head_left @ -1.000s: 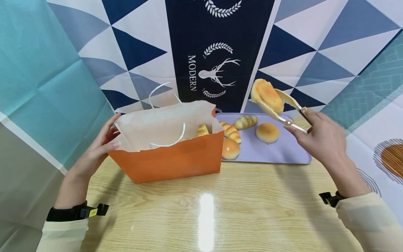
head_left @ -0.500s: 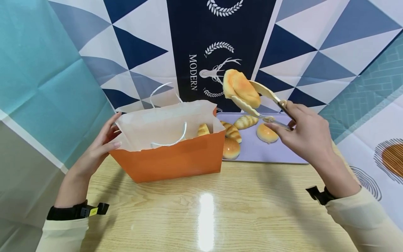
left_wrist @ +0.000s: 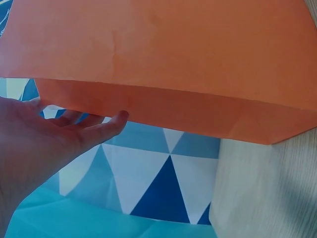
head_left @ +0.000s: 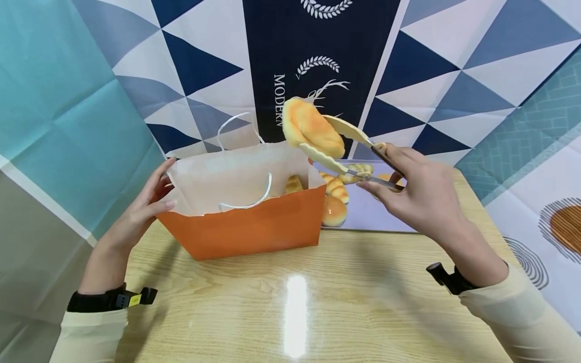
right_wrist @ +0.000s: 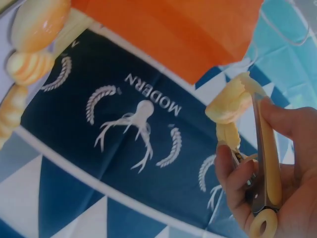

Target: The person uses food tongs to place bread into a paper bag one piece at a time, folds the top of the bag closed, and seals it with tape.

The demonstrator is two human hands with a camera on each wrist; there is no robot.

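My right hand (head_left: 422, 191) grips a pair of tongs (head_left: 381, 174) with cream-coloured tips. Between those tips a golden bread roll (head_left: 313, 128) is pinched, held up over the right end of an orange paper bag (head_left: 254, 232). The bag lies on its side, its white-lined mouth facing up, with white cord handles. Inside it, at the right, part of a bread piece (head_left: 293, 184) shows; the rest is hidden. My left hand (head_left: 142, 206) holds the bag's left end, thumb at the front rim and fingers toward the back one. In the left wrist view the hand (left_wrist: 54, 134) lies along the orange side.
A lilac tray (head_left: 363, 217) sits behind and right of the bag. On it are a round bun (head_left: 334, 210), a striped roll (head_left: 335, 187) and other breads, partly covered by the tongs and hand. The wooden table (head_left: 254, 302) extends in front; a patterned cloth (head_left: 213, 45) hangs behind.
My right hand has moved left, carrying the tongs and bread roll from above the tray to over the bag's right end. My left hand and the bag stay almost where they were.
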